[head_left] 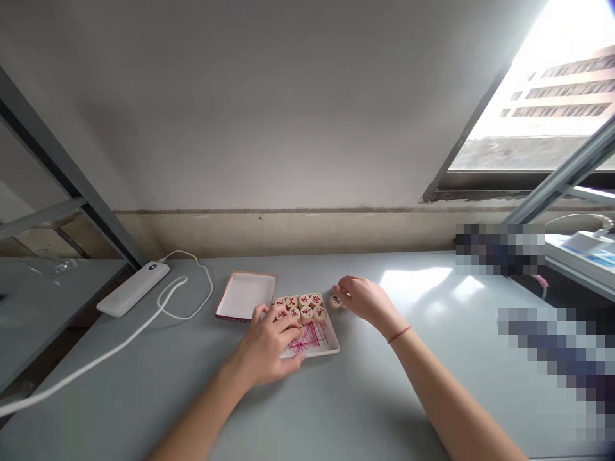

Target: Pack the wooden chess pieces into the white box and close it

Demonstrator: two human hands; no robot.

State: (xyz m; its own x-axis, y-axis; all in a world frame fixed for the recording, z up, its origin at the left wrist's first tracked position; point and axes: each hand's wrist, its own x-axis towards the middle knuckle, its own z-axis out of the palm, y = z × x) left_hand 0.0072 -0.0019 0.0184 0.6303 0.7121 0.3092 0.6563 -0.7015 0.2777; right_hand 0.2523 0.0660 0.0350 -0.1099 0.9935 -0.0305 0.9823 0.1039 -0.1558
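Note:
A shallow white box (331, 351) holds round wooden Chinese chess pieces (306, 312) with red characters, set in rows at its far end. Pink-red lines show on its bare floor. My left hand (269, 346) lies over the box's left side, fingers apart and resting on or just above the pieces there; it hides that corner. Its thumb is by the near edge. Just right of the box, my right hand (362, 299) has its fingers bent together at a chess piece (336, 301) with a dark character, seemingly pinching it. The fingertips partly cover this piece.
Left of the box lies its white-lined lid (247, 296) with a red rim. A white power bank (134, 288) with a white cable (125, 342) is farther left on the grey table (307, 416). Metal posts (72, 166) and a wall (288, 115) bound the space; the right side is partly pixelated.

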